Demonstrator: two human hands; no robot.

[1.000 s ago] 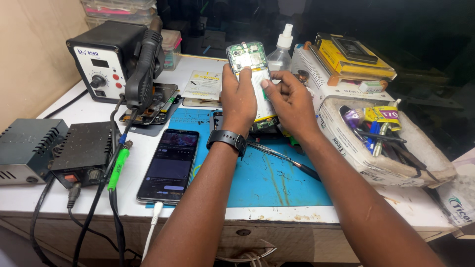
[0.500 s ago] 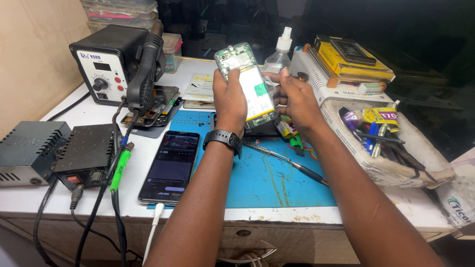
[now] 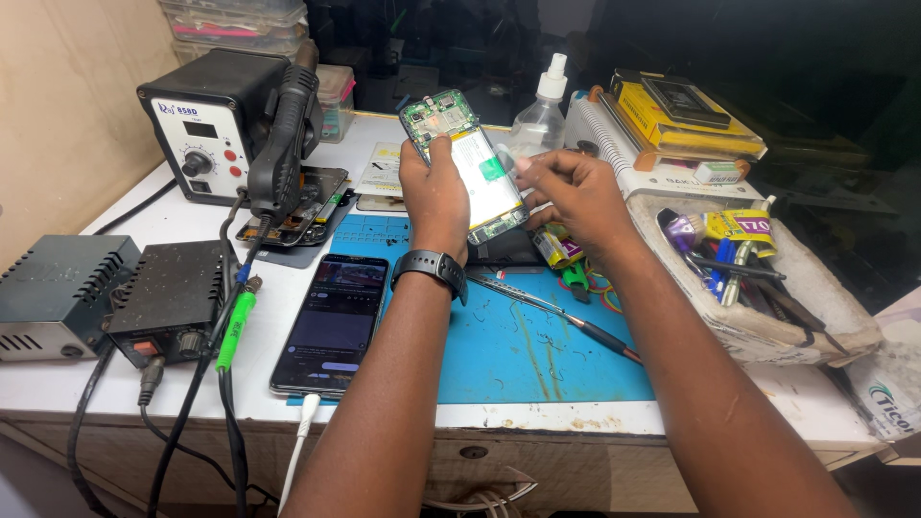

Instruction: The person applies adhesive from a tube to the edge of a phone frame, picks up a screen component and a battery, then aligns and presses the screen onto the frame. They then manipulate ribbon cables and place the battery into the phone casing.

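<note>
My left hand (image 3: pixel 436 192), with a black watch on the wrist, grips an opened phone (image 3: pixel 470 163) with its back cover off, showing a green circuit board at the top and a pale battery. It is held tilted above the blue work mat (image 3: pixel 537 355). My right hand (image 3: pixel 566 192) is at the phone's right edge, fingertips touching near the battery. I cannot tell if the right fingers pinch anything small.
A second phone (image 3: pixel 331 321) lies screen-up on the mat's left. A hot air station (image 3: pixel 216 129) and two dark power units (image 3: pixel 115 297) stand left. A long screwdriver (image 3: pixel 566 321), a spray bottle (image 3: pixel 542 110), a tool tray (image 3: pixel 767 288) and yellow boxes (image 3: pixel 686 120) lie right.
The opened phone has been tilted and drawn a little nearer and lower in my left hand. My right hand has shifted to its right edge.
</note>
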